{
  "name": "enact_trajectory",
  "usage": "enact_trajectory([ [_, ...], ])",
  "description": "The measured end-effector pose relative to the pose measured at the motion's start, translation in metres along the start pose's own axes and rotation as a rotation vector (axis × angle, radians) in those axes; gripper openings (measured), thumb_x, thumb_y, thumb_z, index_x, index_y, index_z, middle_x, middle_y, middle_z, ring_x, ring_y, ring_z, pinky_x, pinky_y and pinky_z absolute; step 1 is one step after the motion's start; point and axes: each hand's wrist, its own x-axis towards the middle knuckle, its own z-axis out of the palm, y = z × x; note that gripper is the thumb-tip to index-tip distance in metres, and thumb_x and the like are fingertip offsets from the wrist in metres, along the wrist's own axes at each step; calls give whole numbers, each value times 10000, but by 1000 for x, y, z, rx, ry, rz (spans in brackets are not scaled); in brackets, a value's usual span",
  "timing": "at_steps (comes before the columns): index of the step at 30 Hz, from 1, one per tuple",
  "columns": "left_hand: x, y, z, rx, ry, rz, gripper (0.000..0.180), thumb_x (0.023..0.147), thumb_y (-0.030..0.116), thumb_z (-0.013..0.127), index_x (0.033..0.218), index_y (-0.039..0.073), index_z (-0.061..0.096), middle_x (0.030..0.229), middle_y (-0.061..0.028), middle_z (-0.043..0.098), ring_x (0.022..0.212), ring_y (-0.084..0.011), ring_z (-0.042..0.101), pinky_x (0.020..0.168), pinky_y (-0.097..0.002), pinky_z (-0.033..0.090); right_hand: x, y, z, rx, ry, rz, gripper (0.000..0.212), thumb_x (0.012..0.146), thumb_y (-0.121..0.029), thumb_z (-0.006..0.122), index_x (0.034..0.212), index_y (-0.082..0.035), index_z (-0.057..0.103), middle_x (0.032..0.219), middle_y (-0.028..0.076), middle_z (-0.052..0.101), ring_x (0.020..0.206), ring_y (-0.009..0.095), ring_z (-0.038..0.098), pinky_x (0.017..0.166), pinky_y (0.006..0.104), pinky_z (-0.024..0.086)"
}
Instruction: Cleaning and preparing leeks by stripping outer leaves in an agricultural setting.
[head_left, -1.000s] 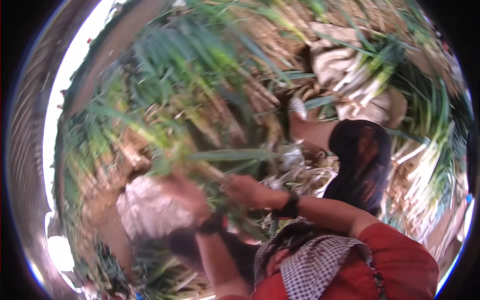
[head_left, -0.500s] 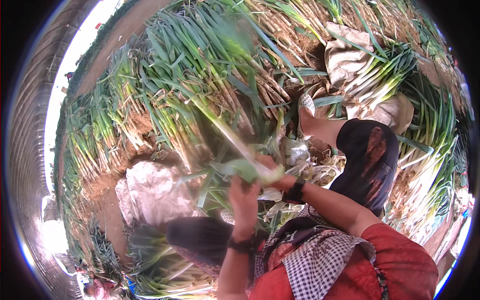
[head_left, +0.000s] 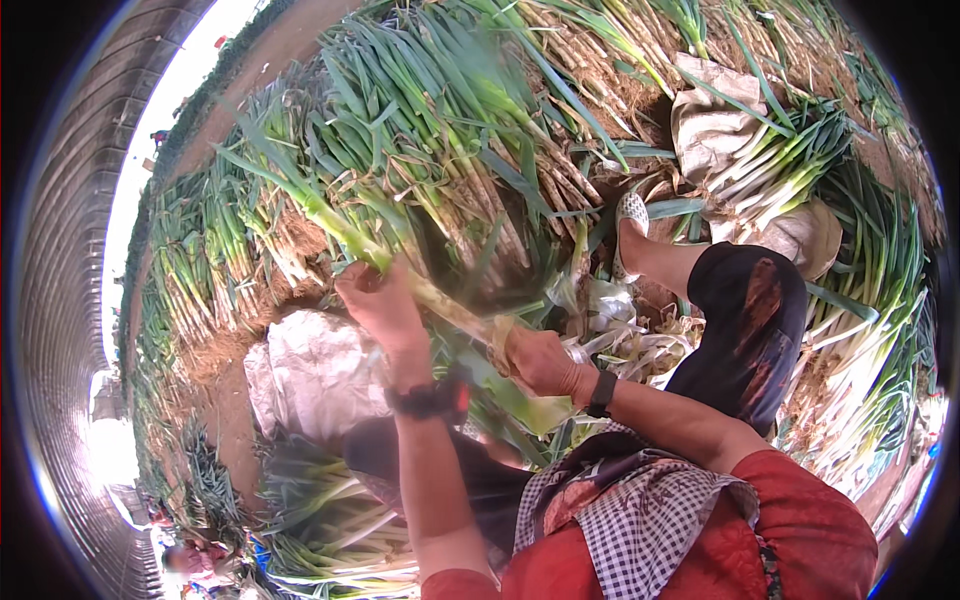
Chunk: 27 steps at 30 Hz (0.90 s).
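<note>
A long green onion (head_left: 450, 307) slants across the middle, its green leaves up to the left and its pale end down to the right. My left hand (head_left: 388, 305) is closed round its stalk, below where the leaves spread. My right hand (head_left: 543, 362) is closed at the pale lower end, where a strip of pale skin sticks up beside the fingers. Just beneath the stalk hangs a loose, wide green leaf (head_left: 505, 395), blurred, and I cannot tell whether it is still attached. Peeled skins (head_left: 640, 340) lie heaped past my right hand.
Rows of unpeeled green onions (head_left: 420, 110) with soil on their roots lie ahead. Cleaned white-stemmed ones (head_left: 865, 330) are piled at the right, more (head_left: 340, 530) at the lower left. Pale sacks (head_left: 318, 375) lie on the ground. My bent knee (head_left: 750, 300) stands close on the right.
My left hand has moved up and left from beside my right hand and now grips the stalk higher. The onion has shifted left, and the green leaf by my hands hangs lower.
</note>
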Motion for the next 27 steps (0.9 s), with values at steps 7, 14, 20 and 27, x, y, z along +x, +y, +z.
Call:
enact_trajectory([
  [7, -19, 11, -3, -708, -228, -57, 209, 825, 20, 694, 1000, 69, 590, 958, -45, 650, 861, -149, 621, 749, -294, 511, -3, 41, 23, 580, -53, 71, 203, 753, -7, 604, 954, -24, 587, 835, 175, 601, 754, 358, 590, 685, 361, 481],
  [14, -31, 35, -7, 4, -44, 379, 94, 871, 64, 657, 885, 33, 569, 842, -14, 614, 779, -118, 572, 726, -279, 468, 0, 29, 20, 513, -39, 124, 201, 802, -19, 622, 1001, -19, 592, 845, 118, 620, 774, 182, 585, 723, 320, 471],
  [20, -93, 55, -40, -85, -723, 48, 77, 862, -38, 599, 885, 27, 564, 822, -30, 599, 782, -96, 580, 726, -261, 489, 7, 28, 7, 866, 66, 285, 116, 868, -72, 610, 978, -33, 614, 866, 22, 607, 803, 88, 531, 705, 267, 453],
  [27, -106, 37, -48, -100, -1076, 161, 203, 930, 134, 520, 825, 29, 659, 851, -50, 677, 757, -125, 617, 734, -281, 500, 1, 28, -9, 927, -42, 327, 167, 950, -242, 524, 980, -81, 560, 830, -48, 541, 720, 45, 466, 646, 232, 410],
])
